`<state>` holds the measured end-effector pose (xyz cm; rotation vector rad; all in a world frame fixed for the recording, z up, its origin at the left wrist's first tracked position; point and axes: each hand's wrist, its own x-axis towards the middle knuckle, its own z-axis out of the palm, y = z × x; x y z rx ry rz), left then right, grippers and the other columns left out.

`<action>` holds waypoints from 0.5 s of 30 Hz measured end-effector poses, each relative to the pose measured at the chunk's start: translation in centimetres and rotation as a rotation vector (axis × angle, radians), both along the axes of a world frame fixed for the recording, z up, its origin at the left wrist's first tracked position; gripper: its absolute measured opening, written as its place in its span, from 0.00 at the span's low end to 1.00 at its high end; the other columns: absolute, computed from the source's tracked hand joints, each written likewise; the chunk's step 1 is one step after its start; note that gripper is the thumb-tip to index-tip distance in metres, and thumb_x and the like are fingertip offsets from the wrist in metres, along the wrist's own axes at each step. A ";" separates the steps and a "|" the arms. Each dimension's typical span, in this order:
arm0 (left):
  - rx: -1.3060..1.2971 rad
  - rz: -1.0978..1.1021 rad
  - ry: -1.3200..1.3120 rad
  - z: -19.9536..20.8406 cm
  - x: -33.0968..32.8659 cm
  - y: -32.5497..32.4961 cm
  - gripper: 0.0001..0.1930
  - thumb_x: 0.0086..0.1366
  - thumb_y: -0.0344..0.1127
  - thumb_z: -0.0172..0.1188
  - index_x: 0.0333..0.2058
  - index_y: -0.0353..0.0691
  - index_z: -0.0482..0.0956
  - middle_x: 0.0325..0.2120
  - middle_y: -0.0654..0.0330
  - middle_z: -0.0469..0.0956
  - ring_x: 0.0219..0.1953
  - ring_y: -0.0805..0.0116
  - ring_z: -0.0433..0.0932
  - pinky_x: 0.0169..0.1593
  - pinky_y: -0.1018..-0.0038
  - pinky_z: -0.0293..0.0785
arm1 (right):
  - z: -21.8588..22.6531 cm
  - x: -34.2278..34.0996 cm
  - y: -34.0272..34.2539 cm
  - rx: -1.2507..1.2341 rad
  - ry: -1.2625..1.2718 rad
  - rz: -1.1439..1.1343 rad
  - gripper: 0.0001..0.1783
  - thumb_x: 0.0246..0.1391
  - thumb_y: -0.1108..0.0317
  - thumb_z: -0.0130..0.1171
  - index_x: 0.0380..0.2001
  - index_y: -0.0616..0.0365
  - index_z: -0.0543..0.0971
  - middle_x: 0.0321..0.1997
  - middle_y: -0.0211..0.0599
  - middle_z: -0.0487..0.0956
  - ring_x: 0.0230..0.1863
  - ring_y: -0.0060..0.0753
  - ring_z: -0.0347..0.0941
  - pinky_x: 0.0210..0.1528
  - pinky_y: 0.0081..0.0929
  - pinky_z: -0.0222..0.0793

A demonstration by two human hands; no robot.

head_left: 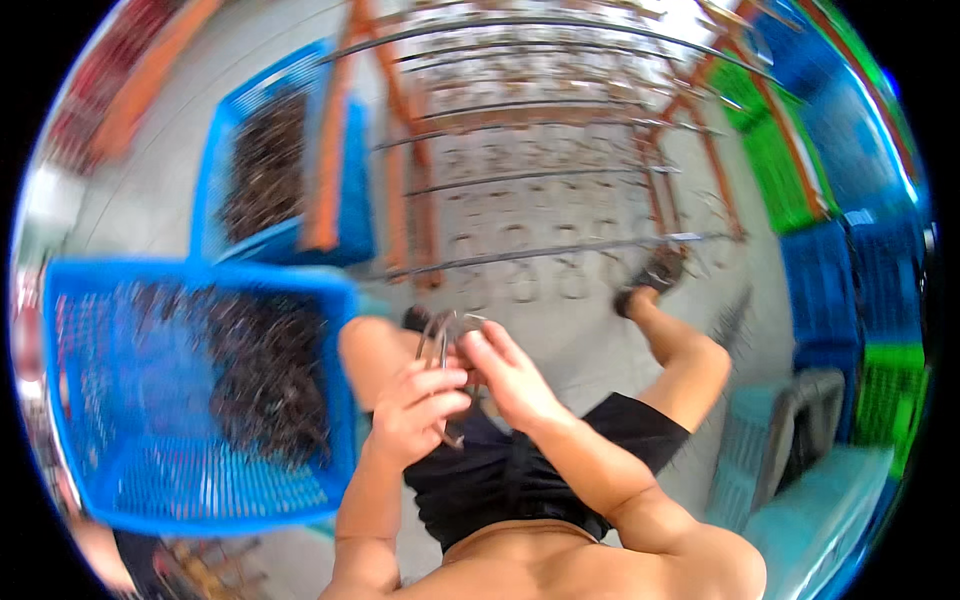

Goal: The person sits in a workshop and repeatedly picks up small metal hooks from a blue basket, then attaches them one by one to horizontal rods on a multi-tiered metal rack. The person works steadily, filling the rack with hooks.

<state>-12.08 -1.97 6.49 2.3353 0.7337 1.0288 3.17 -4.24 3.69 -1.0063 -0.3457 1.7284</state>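
In front of my lap, a small bunch of curved, thin metal pieces (437, 340) sticks up between my hands; their exact kind is hard to make out. My left hand (415, 408) is closed, its fingers wrapped round the lower part of the bunch. From the right, my right hand (508, 378) closes on the upper end, fingers together and partly blurred. The blue basket (110, 400) beside my left arm holds a heap of dark, tangled metal pieces (268, 380).
Ahead stands an orange-framed rack (330, 170) whose dark rods (570, 245) carry rows of hanging loop-shaped pieces. Another blue basket (215, 150) with dark pieces sits behind the near one. Blue and green crates (825, 290) line the right side, near a teal stool-like object (820, 500).
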 end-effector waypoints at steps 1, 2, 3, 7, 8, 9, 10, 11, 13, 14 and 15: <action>-0.070 -0.053 -0.058 -0.6 1.4 -0.2 0.06 0.49 0.20 0.58 0.25 0.39 0.78 0.34 0.55 0.77 0.39 0.52 0.79 0.43 0.64 0.76 | -0.8 1.6 -0.3 0.047 -0.330 -0.018 0.30 0.59 0.52 0.52 0.54 0.66 0.61 0.47 0.45 0.69 0.47 0.33 0.68 0.47 0.30 0.66; -0.139 -0.107 -0.111 -1.1 2.6 -0.3 0.07 0.49 0.18 0.57 0.24 0.38 0.78 0.34 0.54 0.77 0.38 0.52 0.79 0.43 0.65 0.76 | -2.1 3.4 -0.7 0.076 -0.662 -0.027 0.33 0.58 0.52 0.54 0.55 0.66 0.60 0.52 0.49 0.66 0.52 0.36 0.66 0.50 0.31 0.65; -0.259 -0.169 -0.234 -1.6 3.6 -0.4 0.08 0.50 0.15 0.55 0.23 0.37 0.76 0.33 0.54 0.77 0.38 0.53 0.79 0.42 0.66 0.76 | -3.3 5.9 -0.9 0.288 -1.072 0.019 0.36 0.55 0.51 0.56 0.57 0.65 0.59 0.57 0.51 0.59 0.56 0.38 0.60 0.55 0.32 0.60; -0.538 -0.297 -0.443 -2.4 7.9 1.1 0.08 0.54 0.14 0.53 0.21 0.34 0.73 0.32 0.52 0.77 0.32 0.63 0.78 0.36 0.74 0.74 | -3.7 12.7 -1.9 0.365 -0.163 0.220 0.20 0.59 0.57 0.53 0.49 0.58 0.70 0.37 0.28 0.70 0.36 0.20 0.65 0.40 0.21 0.63; -0.539 -0.238 -0.402 -2.1 8.9 1.4 0.07 0.54 0.15 0.53 0.23 0.34 0.73 0.32 0.52 0.77 0.31 0.65 0.77 0.35 0.76 0.74 | -2.9 14.1 -2.3 0.287 -0.132 0.276 0.18 0.59 0.58 0.53 0.47 0.57 0.71 0.34 0.24 0.70 0.31 0.16 0.64 0.34 0.18 0.62; -0.551 -0.209 -0.361 -3.0 8.6 2.0 0.04 0.56 0.18 0.54 0.26 0.34 0.75 0.37 0.50 0.76 0.32 0.69 0.76 0.35 0.78 0.73 | -2.1 15.5 -2.5 0.215 -0.095 0.336 0.15 0.60 0.59 0.53 0.45 0.56 0.72 0.30 0.20 0.71 0.26 0.13 0.63 0.27 0.16 0.61; -0.360 -0.084 -0.180 -3.2 9.3 2.6 0.12 0.59 0.20 0.52 0.42 0.33 0.74 0.49 0.47 0.71 0.37 0.70 0.75 0.35 0.78 0.73 | -1.8 16.7 -2.5 0.126 -0.200 0.248 0.13 0.58 0.60 0.54 0.41 0.56 0.74 0.23 0.16 0.69 0.19 0.08 0.56 0.17 0.13 0.50; -0.527 -0.002 -0.301 -3.2 10.1 2.7 0.18 0.60 0.22 0.51 0.50 0.34 0.67 0.54 0.48 0.65 0.36 0.70 0.75 0.35 0.79 0.72 | -1.7 18.5 -2.3 0.112 -0.398 0.191 0.09 0.58 0.61 0.55 0.36 0.54 0.76 0.19 0.17 0.67 0.19 0.09 0.58 0.18 0.14 0.53; -0.693 0.064 -0.357 -3.2 10.7 3.2 0.33 0.62 0.24 0.50 0.64 0.36 0.47 0.62 0.47 0.55 0.46 0.63 0.74 0.46 0.75 0.72 | -3.0 22.1 -1.4 0.293 -0.229 -0.334 0.07 0.58 0.65 0.54 0.27 0.55 0.74 0.14 0.21 0.67 0.14 0.12 0.59 0.16 0.15 0.52; -0.704 0.037 -0.338 -3.8 10.9 3.3 0.33 0.62 0.25 0.50 0.64 0.35 0.47 0.62 0.46 0.55 0.49 0.61 0.72 0.50 0.72 0.69 | -4.2 23.5 -0.2 0.406 -0.480 -0.606 0.09 0.59 0.68 0.50 0.26 0.57 0.72 0.14 0.23 0.67 0.12 0.14 0.59 0.13 0.16 0.51; -0.708 0.032 -0.314 -4.6 10.5 3.2 0.33 0.62 0.25 0.50 0.64 0.35 0.47 0.62 0.45 0.55 0.53 0.58 0.69 0.54 0.70 0.66 | -4.2 24.1 1.2 0.266 -0.680 -0.789 0.09 0.61 0.68 0.49 0.28 0.60 0.73 0.14 0.25 0.67 0.13 0.15 0.59 0.13 0.17 0.53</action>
